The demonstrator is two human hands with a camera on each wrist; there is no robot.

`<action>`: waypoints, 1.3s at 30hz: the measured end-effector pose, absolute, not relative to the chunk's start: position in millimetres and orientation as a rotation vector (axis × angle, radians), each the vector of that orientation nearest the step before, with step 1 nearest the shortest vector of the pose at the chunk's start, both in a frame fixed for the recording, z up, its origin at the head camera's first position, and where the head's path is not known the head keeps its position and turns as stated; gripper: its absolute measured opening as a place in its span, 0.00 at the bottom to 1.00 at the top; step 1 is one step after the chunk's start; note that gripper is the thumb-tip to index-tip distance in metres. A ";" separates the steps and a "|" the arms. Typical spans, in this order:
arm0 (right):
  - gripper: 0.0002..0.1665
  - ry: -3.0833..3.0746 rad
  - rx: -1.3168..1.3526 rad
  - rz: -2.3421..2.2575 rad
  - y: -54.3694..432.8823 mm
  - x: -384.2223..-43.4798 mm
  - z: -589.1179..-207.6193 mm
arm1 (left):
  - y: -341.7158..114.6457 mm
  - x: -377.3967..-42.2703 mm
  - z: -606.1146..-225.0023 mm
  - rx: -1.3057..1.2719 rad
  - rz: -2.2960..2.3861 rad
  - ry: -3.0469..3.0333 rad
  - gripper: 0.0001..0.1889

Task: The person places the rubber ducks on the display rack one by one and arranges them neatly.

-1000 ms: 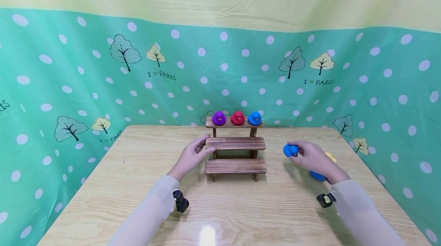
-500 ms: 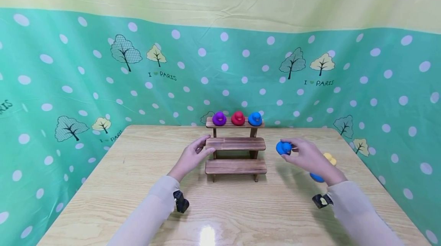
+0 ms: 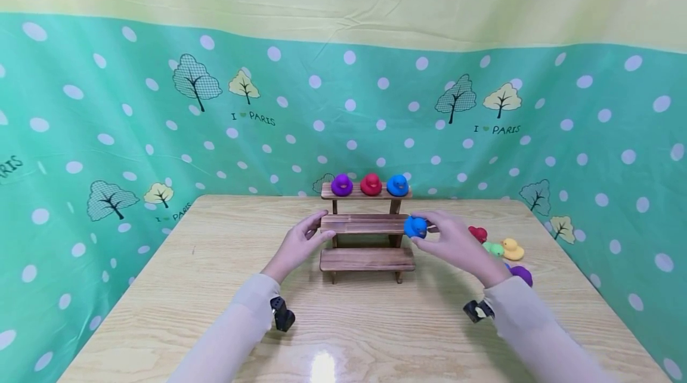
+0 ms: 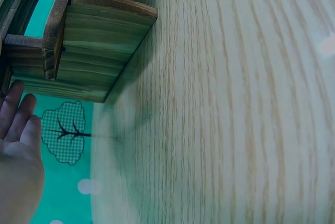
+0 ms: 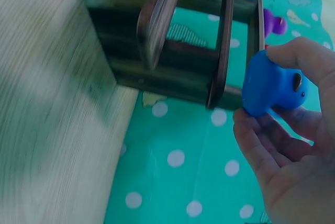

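Note:
My right hand (image 3: pixel 456 243) holds a blue rubber duck (image 3: pixel 415 227) between thumb and fingers, at the right end of the middle step of a wooden three-step display stand (image 3: pixel 367 259). In the right wrist view the blue duck (image 5: pixel 261 84) is pinched beside the stand's end; I cannot tell whether it touches the step. My left hand (image 3: pixel 296 246) holds the left end of the middle step, thumb in front and fingertips behind. A purple duck (image 3: pixel 342 185), a red duck (image 3: pixel 371 184) and another blue duck (image 3: pixel 398 185) sit in a row on the top step.
Right of the stand, several more ducks lie on the wooden table (image 3: pixel 214 287): red (image 3: pixel 477 233), green (image 3: pixel 494 249), yellow (image 3: pixel 512 249) and purple (image 3: pixel 522 275), partly behind my right arm. A polka-dot cloth (image 3: pixel 349 102) hangs behind the table.
My right hand has carried the blue duck leftward to the right end of the middle step. More ducks show behind the right arm. The left hand has stayed in place.

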State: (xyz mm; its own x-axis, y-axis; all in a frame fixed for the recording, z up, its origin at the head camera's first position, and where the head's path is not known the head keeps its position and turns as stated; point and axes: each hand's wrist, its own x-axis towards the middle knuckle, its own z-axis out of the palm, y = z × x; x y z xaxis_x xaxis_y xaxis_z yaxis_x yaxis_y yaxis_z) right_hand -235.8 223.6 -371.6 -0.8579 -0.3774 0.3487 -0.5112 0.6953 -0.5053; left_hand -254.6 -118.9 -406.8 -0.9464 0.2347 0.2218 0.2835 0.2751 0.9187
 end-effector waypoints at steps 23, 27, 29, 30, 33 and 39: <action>0.30 -2.573 0.866 0.951 141.6 -252.4 -377.0 | -124.1 -278.6 -438.1 -0.496 -1.780 -2.461 0.33; 0.30 -2.559 0.878 0.962 129.8 -256.8 -379.6 | -125.2 -280.2 -440.6 -0.506 -1.768 -2.461 0.35; 0.31 -2.555 0.878 0.975 124.2 -258.3 -380.5 | -125.3 -280.5 -440.8 -0.512 -1.766 -2.463 0.35; 0.31 -2.552 0.878 0.988 121.4 -259.2 -381.0 | -125.4 -280.4 -440.6 -0.512 -1.764 -2.465 0.35; 0.31 -2.545 0.868 1.024 113.9 -262.6 -383.9 | -125.6 -280.3 -440.4 -0.508 -1.759 -2.472 0.35; 0.31 -2.543 0.797 1.152 101.4 -269.0 -391.3 | -124.1 -276.9 -436.2 -0.503 -1.764 -2.475 0.33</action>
